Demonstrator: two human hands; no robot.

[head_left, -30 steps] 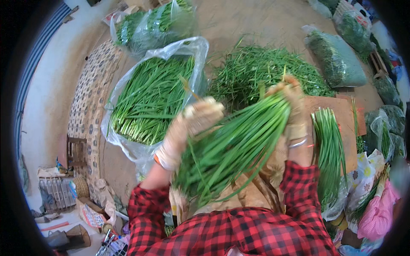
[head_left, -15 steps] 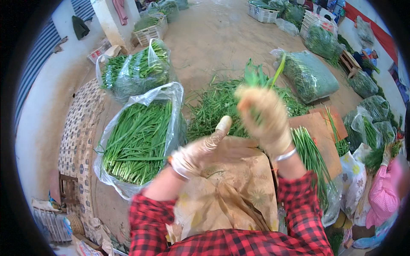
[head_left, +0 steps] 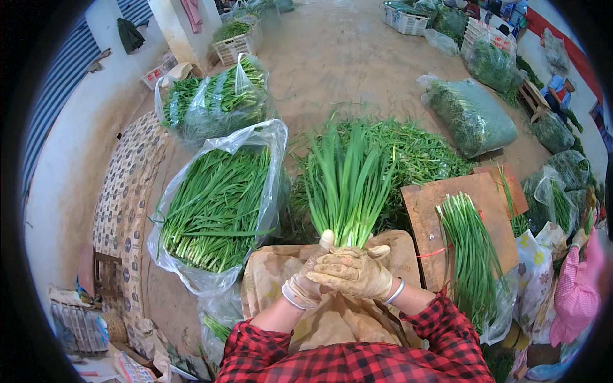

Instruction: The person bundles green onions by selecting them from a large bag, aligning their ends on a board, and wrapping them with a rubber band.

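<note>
Both gloved hands close around the white lower ends of a bunch of garlic chives (head_left: 350, 182), whose green leaves fan upward and away from me. My right hand (head_left: 357, 271) lies across the front with its fingers laid over my left. Of my left hand (head_left: 310, 277), the raised thumb and the wrist show; its fingers are mostly hidden behind the right. A brown flowered apron (head_left: 274, 268) covers my lap beneath them. To the right, a second chive bunch (head_left: 469, 249) rests on a brown board (head_left: 421, 207), its leaves hanging over the near edge.
A plastic bag (head_left: 185, 271) packed with chives stands at my left, another filled bag (head_left: 217, 105) behind it. Loose green trimmings (head_left: 421, 156) are heaped ahead. A full bag (head_left: 472, 118) lies at the far right. A person in a pink checked sleeve (head_left: 571, 293) sits at the right edge.
My right hand, raised and blurred with a few leaves before, has come down to meet my left. The chive bunch now stands upright between both hands. The view has shifted slightly.
</note>
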